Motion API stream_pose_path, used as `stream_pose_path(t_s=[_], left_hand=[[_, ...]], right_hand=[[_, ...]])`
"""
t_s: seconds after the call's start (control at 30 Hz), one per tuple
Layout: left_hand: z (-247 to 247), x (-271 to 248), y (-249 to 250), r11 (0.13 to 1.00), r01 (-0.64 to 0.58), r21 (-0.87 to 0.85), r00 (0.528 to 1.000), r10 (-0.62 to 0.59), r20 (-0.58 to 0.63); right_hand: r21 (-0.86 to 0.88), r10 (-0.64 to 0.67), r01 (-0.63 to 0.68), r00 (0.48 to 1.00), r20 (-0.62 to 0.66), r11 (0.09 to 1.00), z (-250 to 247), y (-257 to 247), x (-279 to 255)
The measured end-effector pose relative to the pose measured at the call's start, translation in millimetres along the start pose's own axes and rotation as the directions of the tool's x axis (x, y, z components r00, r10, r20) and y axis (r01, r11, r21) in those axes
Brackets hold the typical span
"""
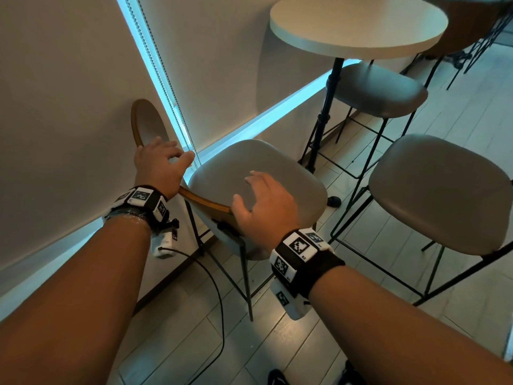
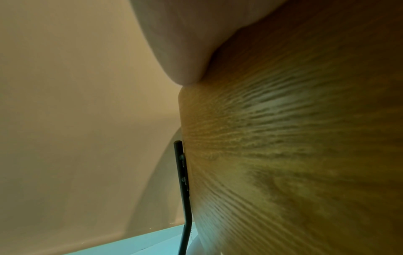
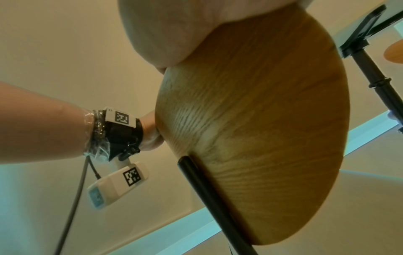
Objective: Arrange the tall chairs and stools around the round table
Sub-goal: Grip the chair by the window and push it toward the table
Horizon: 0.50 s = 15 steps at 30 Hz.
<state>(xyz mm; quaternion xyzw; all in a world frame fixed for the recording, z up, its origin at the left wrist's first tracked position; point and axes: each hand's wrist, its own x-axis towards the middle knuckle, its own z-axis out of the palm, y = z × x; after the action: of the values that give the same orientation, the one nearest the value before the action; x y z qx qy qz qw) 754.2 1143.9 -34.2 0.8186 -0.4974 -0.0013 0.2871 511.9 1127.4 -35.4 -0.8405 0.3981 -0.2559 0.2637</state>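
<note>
A tall chair with a grey seat [image 1: 266,168] and a curved wooden backrest [image 1: 144,126] stands against the wall, just left of the round table [image 1: 358,23]. My left hand [image 1: 162,162] grips the backrest's top rim, fingers curled over its inner side. My right hand [image 1: 263,201] rests on the backrest's right end, fingers spread and straight above the seat. The left wrist view shows the wood back [image 2: 283,138] and a black frame rod [image 2: 183,181]. In the right wrist view the backrest [image 3: 261,120] fills the middle, with my left hand [image 3: 150,134] at its edge.
Two grey stools [image 1: 380,90] [image 1: 438,190] on black legs stand right of the chair, by the table's black post [image 1: 324,115]. A blind's bead chain [image 1: 163,70] hangs by the lit window. A black cable [image 1: 216,287] trails from my left wrist over the floor.
</note>
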Motion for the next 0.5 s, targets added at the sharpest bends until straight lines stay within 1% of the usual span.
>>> stream_pose_path(t_s=[0.13, 0.27, 0.37, 0.5], left_hand=[[6.2, 2.9, 0.4, 0.999, -0.032, 0.011, 0.999, 0.032, -0.021], [8.5, 3.7, 5.9, 0.999, -0.011, 0.039, 1.0, 0.011, 0.002], [9.2, 4.8, 8.5, 0.998, -0.023, 0.064, 1.0, 0.024, -0.017], [12.3, 7.1, 5.8, 0.999, -0.024, 0.031, 0.999, 0.025, -0.04]], right_hand=[[0.004, -0.003, 0.003, 1.0, -0.028, 1.0, -2.1, 6.6, 4.6], [-0.008, 0.004, -0.004, 1.0, 0.004, 1.0, -5.1, 11.4, 8.4], [-0.008, -0.002, 0.002, 1.0, -0.002, 1.0, -5.9, 14.3, 10.2], [-0.006, -0.017, 0.017, 1.0, -0.011, 1.0, -5.7, 16.6, 10.7]])
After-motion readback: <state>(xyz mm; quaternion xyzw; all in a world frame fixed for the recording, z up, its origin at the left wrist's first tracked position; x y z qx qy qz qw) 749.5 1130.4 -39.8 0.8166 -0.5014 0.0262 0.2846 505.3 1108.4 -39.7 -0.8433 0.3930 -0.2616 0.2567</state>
